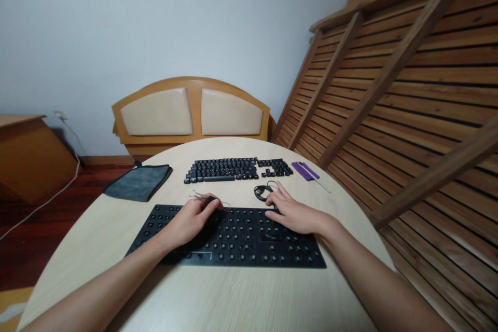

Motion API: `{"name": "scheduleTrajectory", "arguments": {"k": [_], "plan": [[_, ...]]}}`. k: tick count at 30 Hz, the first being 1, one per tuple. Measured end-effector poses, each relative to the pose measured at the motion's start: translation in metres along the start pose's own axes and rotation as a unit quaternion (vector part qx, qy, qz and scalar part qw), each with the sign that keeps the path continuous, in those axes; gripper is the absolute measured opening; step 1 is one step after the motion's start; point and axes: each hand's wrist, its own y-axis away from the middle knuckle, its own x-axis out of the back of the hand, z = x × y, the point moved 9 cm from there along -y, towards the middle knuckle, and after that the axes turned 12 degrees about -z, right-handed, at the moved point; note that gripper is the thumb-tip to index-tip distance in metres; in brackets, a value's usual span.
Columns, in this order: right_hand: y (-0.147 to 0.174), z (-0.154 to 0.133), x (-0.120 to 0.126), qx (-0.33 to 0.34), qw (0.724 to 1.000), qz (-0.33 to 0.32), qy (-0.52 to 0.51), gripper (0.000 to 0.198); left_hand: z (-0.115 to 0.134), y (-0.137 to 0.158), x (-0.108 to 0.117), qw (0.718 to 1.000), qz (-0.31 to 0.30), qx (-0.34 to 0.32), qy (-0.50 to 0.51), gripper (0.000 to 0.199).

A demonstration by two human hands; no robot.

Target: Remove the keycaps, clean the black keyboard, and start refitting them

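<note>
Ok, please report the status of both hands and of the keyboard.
Left hand holding wire keycap puller. Right hand at far edge of keyboard, hold unclear. Visible switches bare. Coiled cable close beside right hand.

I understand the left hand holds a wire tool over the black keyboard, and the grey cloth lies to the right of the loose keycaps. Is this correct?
No: the grey cloth lies to the left of the loose keycaps, as the head view shows. The left hand holds a wire tool over the black keyboard.
</note>
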Motion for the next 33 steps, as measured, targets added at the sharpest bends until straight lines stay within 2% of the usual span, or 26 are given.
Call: {"name": "scheduleTrajectory", "arguments": {"k": [4, 7, 11, 13, 15, 17, 20, 22, 24, 26, 28, 29, 31, 33], "plan": [[0.01, 0.022, 0.012, -0.006, 1.0, 0.004, -0.003, 0.021, 0.003, -0.001, -0.001, 1.0, 0.008, -0.01, 0.001, 0.036], [0.012, 0.017, 0.027, -0.01, 0.997, 0.074, 0.023, 0.017, 0.007, 0.0, -0.004, 1.0, 0.01, -0.018, 0.009, 0.033], [0.011, -0.037, 0.032, 0.048, 0.982, 0.178, 0.047, 0.022, 0.02, 0.005, -0.015, 0.999, -0.003, -0.043, 0.032, 0.03], [0.008, -0.07, 0.021, 0.093, 0.979, 0.179, 0.022, 0.031, 0.026, 0.008, -0.025, 0.997, -0.016, -0.057, 0.046, 0.028], [0.005, -0.098, 0.007, 0.137, 0.977, 0.164, 0.006, 0.028, 0.031, 0.011, -0.033, 0.996, -0.021, -0.067, 0.055, 0.027], [0.004, -0.11, -0.001, 0.144, 0.976, 0.161, -0.008, 0.023, 0.034, 0.013, -0.036, 0.996, -0.014, -0.071, 0.059, 0.029], [0.004, -0.11, 0.002, 0.146, 0.975, 0.163, -0.049, 0.021, 0.033, 0.012, -0.036, 0.997, -0.003, -0.06, 0.046, 0.029], [0.005, -0.096, 0.014, 0.135, 0.972, 0.176, -0.08, 0.021, 0.031, 0.012, -0.033, 0.999, -0.005, -0.051, -0.007, 0.026], [0.01, -0.069, 0.035, 0.099, 0.964, 0.219, -0.11, 0.025, 0.029, 0.012, -0.031, 0.994, -0.018, -0.054, -0.09, 0.036], [0.021, -0.028, 0.06, 0.038, 0.945, 0.293, -0.141, 0.031, 0.027, 0.014, -0.034, 0.983, -0.046, -0.064, -0.167, 0.053], [0.037, 0.02, 0.079, -0.041, 0.921, 0.365, -0.13, 0.035, 0.021, 0.017, -0.041, 0.969, -0.092, -0.069, -0.22, 0.065], [0.042, 0.044, 0.083, -0.092, 0.917, 0.373, -0.109, 0.036, 0.018, 0.018, -0.045, 0.962, -0.111, -0.071, -0.24, 0.068], [0.047, 0.093, 0.082, -0.213, 0.916, 0.334, -0.066, 0.037, 0.014, 0.02, -0.051, 0.952, -0.129, -0.076, -0.266, 0.071], [0.053, 0.129, 0.079, -0.268, 0.907, 0.318, -0.061, 0.035, 0.012, 0.021, -0.054, 0.948, -0.131, -0.08, -0.279, 0.071]]}}
